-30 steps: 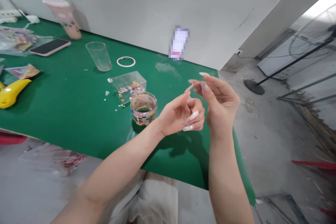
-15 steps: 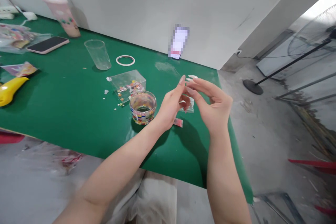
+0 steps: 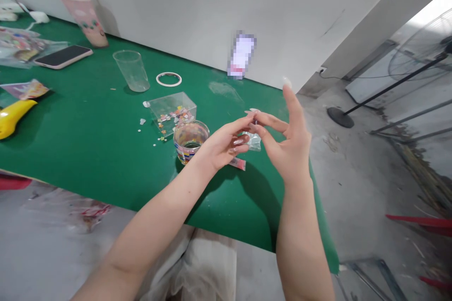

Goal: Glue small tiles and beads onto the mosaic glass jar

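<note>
My left hand [image 3: 226, 146] reaches over the green table, thumb and a finger pressed together at the tips, the other fingers curled. Against those tips, my right hand [image 3: 291, 148] brings its thumb and a finger together, while one finger points up. Whatever lies between the fingertips is too small to make out. Beside my left wrist stands a clear round bowl [image 3: 181, 153] with coloured tile pieces around its wall, partly covered by the forearm. Beneath the hands lie a small tube with a pink end [image 3: 239, 164] and a crumpled clear plastic piece [image 3: 254, 142].
Left of the hands, a clear box [image 3: 171, 103] holds small coloured pieces, with several loose ones nearby. Behind are a white ring [image 3: 168, 79], a clear cup [image 3: 132, 71] and a propped phone [image 3: 242, 55]. A yellow object [image 3: 16, 117], dark phone [image 3: 63, 57] and pink tumbler [image 3: 83, 16] occupy the left.
One finger of my right hand has lifted away and now points up. The joined fingertips have dropped slightly, and my left hand has turned with its fingers more curled.
</note>
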A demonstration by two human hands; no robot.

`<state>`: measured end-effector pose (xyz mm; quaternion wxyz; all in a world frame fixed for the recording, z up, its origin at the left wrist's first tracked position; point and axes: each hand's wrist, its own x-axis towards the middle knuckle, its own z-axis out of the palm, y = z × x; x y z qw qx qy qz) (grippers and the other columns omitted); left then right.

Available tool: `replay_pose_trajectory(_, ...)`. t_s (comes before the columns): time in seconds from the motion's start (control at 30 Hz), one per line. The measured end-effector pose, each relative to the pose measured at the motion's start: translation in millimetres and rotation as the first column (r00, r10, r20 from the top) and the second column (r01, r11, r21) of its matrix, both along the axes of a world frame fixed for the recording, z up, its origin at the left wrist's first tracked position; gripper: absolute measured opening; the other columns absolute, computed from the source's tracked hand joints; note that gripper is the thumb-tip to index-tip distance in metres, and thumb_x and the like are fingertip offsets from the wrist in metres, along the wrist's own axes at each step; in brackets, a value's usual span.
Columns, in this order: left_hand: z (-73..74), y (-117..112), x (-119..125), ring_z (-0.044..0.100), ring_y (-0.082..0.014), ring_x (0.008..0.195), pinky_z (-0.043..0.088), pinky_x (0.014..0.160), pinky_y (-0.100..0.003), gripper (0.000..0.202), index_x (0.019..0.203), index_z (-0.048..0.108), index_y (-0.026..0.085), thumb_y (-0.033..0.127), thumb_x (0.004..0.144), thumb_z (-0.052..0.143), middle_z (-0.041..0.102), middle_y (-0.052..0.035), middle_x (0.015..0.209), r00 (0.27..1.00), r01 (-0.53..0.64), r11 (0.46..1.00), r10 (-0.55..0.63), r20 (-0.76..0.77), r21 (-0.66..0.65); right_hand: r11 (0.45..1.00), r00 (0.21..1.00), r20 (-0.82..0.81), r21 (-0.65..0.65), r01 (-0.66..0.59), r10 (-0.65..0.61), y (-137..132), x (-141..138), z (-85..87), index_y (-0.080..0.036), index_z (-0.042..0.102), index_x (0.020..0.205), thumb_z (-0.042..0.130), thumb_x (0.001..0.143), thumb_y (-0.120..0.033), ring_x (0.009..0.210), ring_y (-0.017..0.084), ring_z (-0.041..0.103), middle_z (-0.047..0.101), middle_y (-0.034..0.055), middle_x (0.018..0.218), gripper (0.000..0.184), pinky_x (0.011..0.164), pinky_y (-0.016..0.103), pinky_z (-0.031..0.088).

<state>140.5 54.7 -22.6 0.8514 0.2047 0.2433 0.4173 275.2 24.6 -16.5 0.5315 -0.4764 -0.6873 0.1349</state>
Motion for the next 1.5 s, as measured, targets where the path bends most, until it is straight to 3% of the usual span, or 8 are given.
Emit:
replay_pose_trajectory(0.13, 0.4, 0, -1, 0.035, -0.0002, 0.038, 0.026, 0.032, -0.012, 0.010, 0.082, 0.069, 0.016, 0.024, 0.086, 0.065, 0.047, 0.0053, 0.059, 0.995, 0.066, 0.998, -0.065, -0.082, 0.004, 0.998, 1.000, -0.001, -0.061, -0.029, 0.029, -1, 8, 2.8, -0.041, 0.042, 0.141, 0.070, 0.082, -0.020, 0.111, 0.024, 0.068, 0.077, -0.0068, 0.098, 0.069, 0.104, 0.048, 0.050)
replay_pose_trajectory(0.37, 1.8, -2, -3, 0.028, -0.0001, 0.038, 0.021, 0.034, -0.012, 0.015, 0.072, 0.069, 0.012, 0.019, 0.084, 0.064, 0.036, 0.0079, 0.050, 0.984, 0.111, 0.985, -0.090, -0.154, 0.130, 0.989, 0.996, -0.035, -0.127, -0.082, 0.078, -4, 14, 5.9, -0.036, 0.055, 0.131, 0.071, 0.079, -0.016, 0.103, 0.023, 0.071, 0.077, -0.0057, 0.098, 0.058, 0.098, 0.045, 0.055)
replay_pose_trajectory(0.73, -4.7, -2, 9, 0.021, -0.0014, 0.040, 0.016, 0.037, -0.017, 0.032, 0.063, 0.065, 0.013, 0.040, 0.081, 0.069, 0.030, 0.0087, 0.049, 0.923, -0.153, 0.949, 0.238, -0.302, 0.277, 0.997, 0.997, -0.063, -0.070, 0.042, -0.047, 11, 20, -1.6, -0.027, 0.069, 0.107, 0.070, 0.081, -0.037, 0.086, 0.018, 0.073, 0.076, -0.0002, 0.091, 0.027, 0.081, 0.035, 0.059)
replay_pose_trajectory(0.83, -7.7, -2, 12, 0.020, -0.0026, 0.040, 0.015, 0.039, -0.020, 0.037, 0.063, 0.067, 0.014, 0.046, 0.081, 0.067, 0.026, 0.0093, 0.046, 0.846, -0.217, 0.901, 0.365, -0.388, 0.375, 0.936, 0.955, -0.008, -0.204, 0.288, -0.295, 24, 39, -15.8, -0.022, 0.069, 0.095, 0.059, 0.086, -0.053, 0.075, 0.020, 0.072, 0.074, 0.0041, 0.081, 0.034, 0.076, 0.039, 0.057)
replay_pose_trajectory(0.93, -11.1, -2, 14, 0.021, -0.0040, 0.039, 0.015, 0.041, -0.022, 0.036, 0.065, 0.069, 0.016, 0.047, 0.083, 0.065, 0.026, 0.0092, 0.044, 0.762, -0.226, 0.855, 0.453, -0.462, 0.466, 0.790, 0.915, 0.136, -0.469, 0.396, -0.379, 39, 56, -44.4, -0.015, 0.067, 0.101, 0.066, 0.078, -0.056, 0.080, 0.026, 0.069, 0.071, 0.0102, 0.083, 0.046, 0.082, 0.047, 0.053)
replay_pose_trajectory(1.17, -20.1, 2, 17, 0.036, -0.0073, 0.040, 0.028, 0.045, -0.023, 0.037, 0.066, 0.069, 0.017, 0.046, 0.087, 0.059, 0.041, 0.0064, 0.043, 0.610, -0.188, 0.779, 0.569, -0.551, 0.598, 0.708, 0.968, 0.009, -0.680, 0.191, -0.252, 64, 63, -98.7, -0.018, 0.057, 0.122, 0.055, 0.095, -0.034, 0.104, 0.021, 0.062, 0.060, 0.0084, 0.123, 0.031, 0.087, 0.042, 0.054)
replay_pose_trajectory(1.3, -22.0, 3, 18, 0.037, -0.0073, 0.041, 0.028, 0.046, -0.022, 0.038, 0.064, 0.069, 0.017, 0.046, 0.088, 0.059, 0.041, 0.0061, 0.043, 0.585, -0.167, 0.771, 0.579, -0.567, 0.614, 0.701, 0.970, -0.112, -0.709, 0.075, -0.217, 63, 58, -93.7, -0.016, 0.059, 0.117, 0.057, 0.093, -0.034, 0.099, 0.020, 0.063, 0.062, 0.0081, 0.117, 0.030, 0.084, 0.041, 0.055)
replay_pose_trajectory(1.5, -21.2, 3, 18, 0.042, -0.0086, 0.043, 0.032, 0.050, -0.023, 0.035, 0.068, 0.069, 0.017, 0.042, 0.089, 0.057, 0.046, 0.0049, 0.049, 0.520, -0.152, 0.759, 0.606, -0.602, 0.633, 0.787, 0.903, -0.371, -0.614, -0.061, -0.219, 53, 46, -64.9, -0.020, 0.053, 0.086, 0.083, 0.062, -0.042, 0.077, 0.015, 0.066, 0.066, 0.0019, 0.089, 0.044, 0.069, 0.029, 0.057)
